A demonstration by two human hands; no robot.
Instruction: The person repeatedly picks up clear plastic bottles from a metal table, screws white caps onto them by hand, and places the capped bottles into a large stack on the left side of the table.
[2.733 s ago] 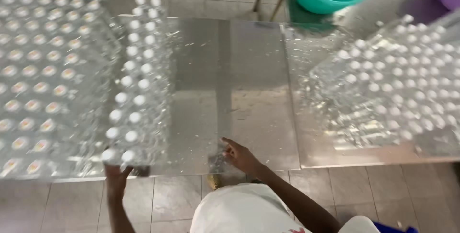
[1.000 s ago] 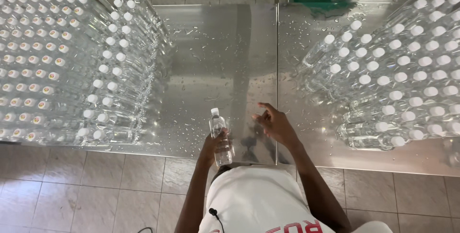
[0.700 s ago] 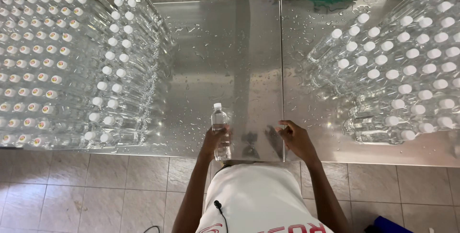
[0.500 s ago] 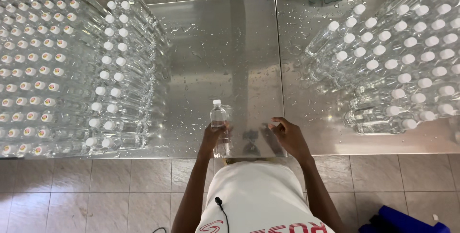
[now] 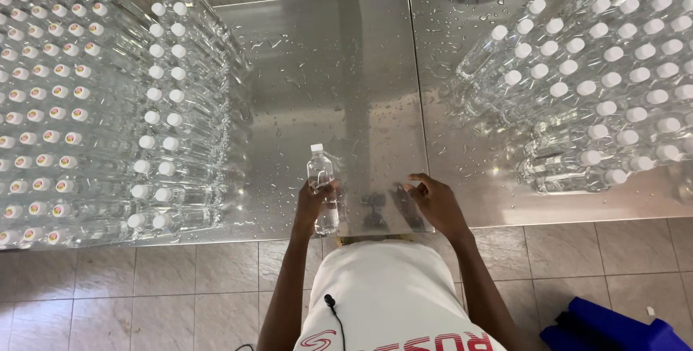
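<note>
My left hand grips a clear plastic bottle with a white cap, standing upright near the front edge of the wet steel table. My right hand rests flat on the table top a little to the right of the bottle, fingers spread, holding nothing. A small dark object lies on the table between my hands; what it is I cannot tell.
A large block of capped clear bottles fills the table's left side. Another block of capped bottles fills the right side. Tiled floor lies below, with a blue object at the lower right.
My left hand has brought one bottle up and stood it on the table near the front edge. My right hand moved in from the right and settled flat beside it.
</note>
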